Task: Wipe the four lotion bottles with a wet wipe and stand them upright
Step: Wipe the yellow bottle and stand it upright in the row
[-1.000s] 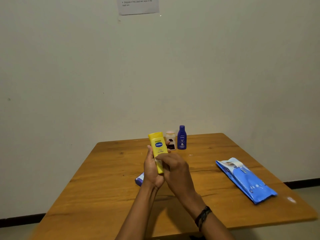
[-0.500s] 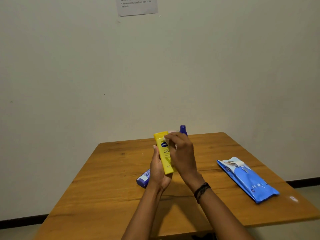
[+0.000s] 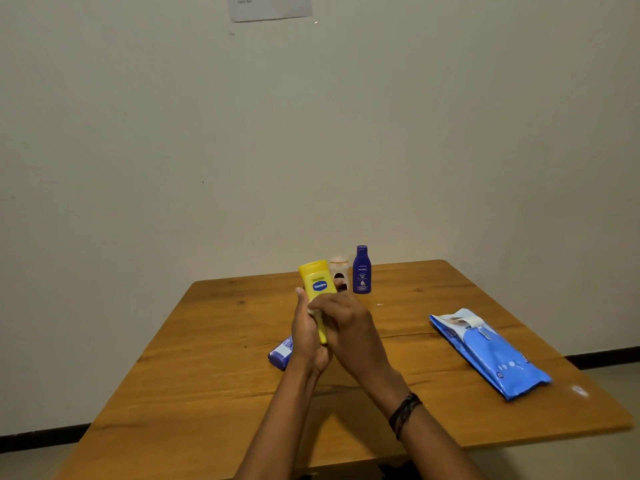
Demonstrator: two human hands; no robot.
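My left hand (image 3: 306, 336) grips a yellow lotion bottle (image 3: 317, 284), held upright above the wooden table (image 3: 207, 341). My right hand (image 3: 346, 323) is wrapped over the bottle's lower front, fingers curled; a sliver of white wipe (image 3: 312, 311) shows under its fingertips. Behind them a dark blue bottle (image 3: 361, 270) and a small pale bottle with a dark label (image 3: 339, 271) stand upright near the far edge. A fourth, blue bottle (image 3: 281, 353) lies on its side on the table, partly hidden by my left wrist.
A blue pack of wet wipes (image 3: 488, 351) lies flat on the right of the table, its flap peeled up. A plain wall stands just behind the far edge, with a paper sheet (image 3: 270, 6) taped high up.
My right hand slid from the top of the yellow bottle down to its lower half, uncovering the label and the two standing bottles. The left hand kept its hold.
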